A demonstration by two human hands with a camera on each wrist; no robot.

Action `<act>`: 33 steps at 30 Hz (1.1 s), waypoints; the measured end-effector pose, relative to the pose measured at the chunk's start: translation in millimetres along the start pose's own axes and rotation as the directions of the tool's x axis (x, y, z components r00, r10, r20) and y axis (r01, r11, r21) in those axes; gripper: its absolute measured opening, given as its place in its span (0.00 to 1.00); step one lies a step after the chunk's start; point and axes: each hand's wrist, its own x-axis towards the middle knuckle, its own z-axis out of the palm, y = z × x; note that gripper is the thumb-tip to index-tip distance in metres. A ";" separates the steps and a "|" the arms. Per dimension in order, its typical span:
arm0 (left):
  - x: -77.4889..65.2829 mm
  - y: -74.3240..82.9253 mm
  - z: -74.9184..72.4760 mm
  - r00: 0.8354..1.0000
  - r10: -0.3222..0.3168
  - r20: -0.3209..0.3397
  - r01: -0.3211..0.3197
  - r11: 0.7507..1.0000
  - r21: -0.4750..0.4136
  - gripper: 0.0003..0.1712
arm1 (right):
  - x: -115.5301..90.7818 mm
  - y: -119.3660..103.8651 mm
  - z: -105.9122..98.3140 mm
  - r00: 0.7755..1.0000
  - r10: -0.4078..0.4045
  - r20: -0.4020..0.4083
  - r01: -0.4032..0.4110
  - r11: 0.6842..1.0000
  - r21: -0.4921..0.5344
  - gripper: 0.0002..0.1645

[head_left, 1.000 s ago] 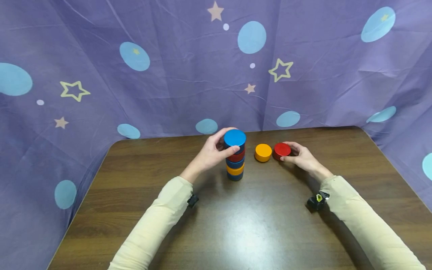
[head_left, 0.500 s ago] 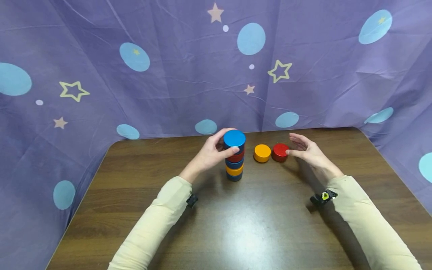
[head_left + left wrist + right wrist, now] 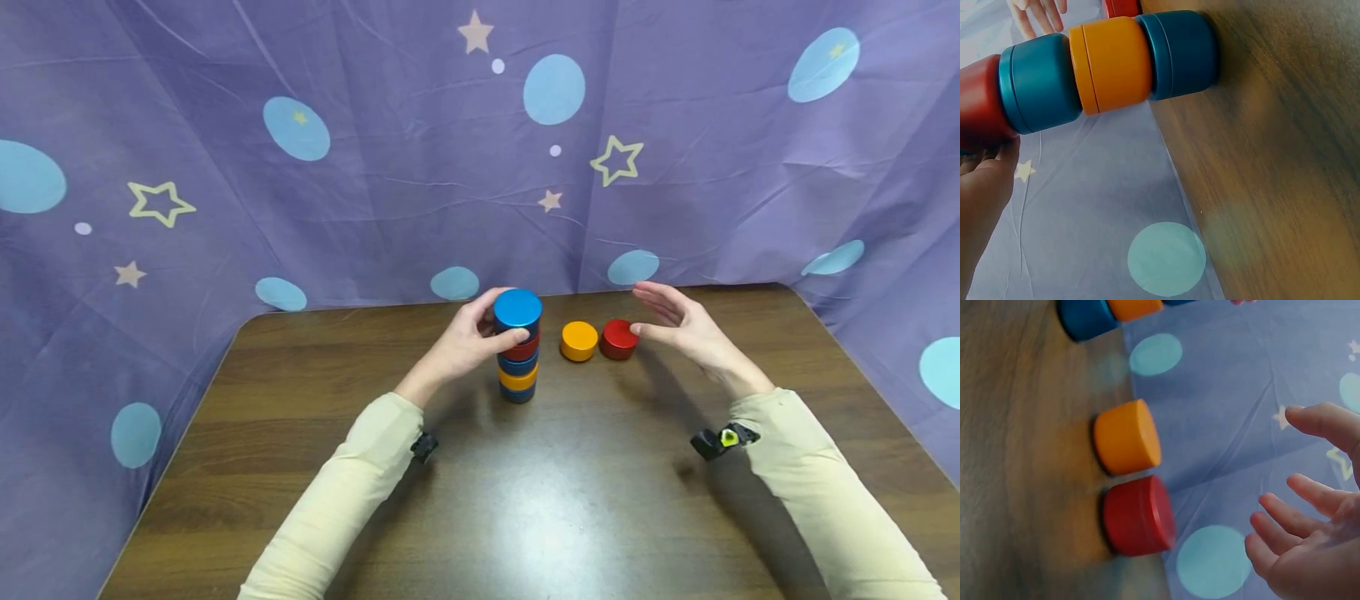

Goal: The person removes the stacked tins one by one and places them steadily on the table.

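Observation:
A tall stack of round lidded tins (image 3: 518,367) stands upright on the table, with a blue tin (image 3: 517,310) on top. Below it come red, blue, orange and blue ones. My left hand (image 3: 471,340) curls its fingers and thumb round the upper part of the stack. To the right, an orange tin (image 3: 579,342) and a red tin (image 3: 618,340) sit side by side. My right hand (image 3: 692,333) is raised beside the red tin, fingers apart and holding nothing. In the right wrist view, air shows between those fingers and the red tin (image 3: 1138,515).
The brown wooden table (image 3: 480,517) ends at the back against a purple cloth (image 3: 405,150) with stars and blue spots. A small black camera (image 3: 423,447) is strapped at the left wrist, another black camera (image 3: 708,444) at the right.
My right hand has let go of the red tin, risen and drawn off to the right, its fingers spreading. The red tin stays beside the orange one. My left hand keeps its grip on the stack.

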 end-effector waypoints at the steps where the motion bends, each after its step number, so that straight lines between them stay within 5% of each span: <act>1: -0.3 0.2 -0.2 1.000 0.000 0.000 0.000 1.000 -0.002 0.27 | -0.5 -3.0 1.0 1.000 -0.009 0.009 0.009 1.000 -0.005 0.38; 16: -0.5 -0.1 -0.9 0.999 -0.037 0.009 0.037 0.999 -0.026 0.27 | -2.4 -29.7 15.1 0.994 -0.078 0.071 0.077 0.997 0.028 0.35; 24: -0.8 -3.2 -4.6 0.992 -0.099 0.076 0.094 0.993 0.066 0.29 | -0.3 -37.3 23.0 0.991 -0.114 0.073 0.105 0.988 0.113 0.37; 33: -4.2 -14.4 -6.7 0.989 -0.111 0.099 0.113 0.994 -0.009 0.35 | 0.6 -39.2 30.0 0.987 -0.137 0.089 0.123 0.981 0.149 0.36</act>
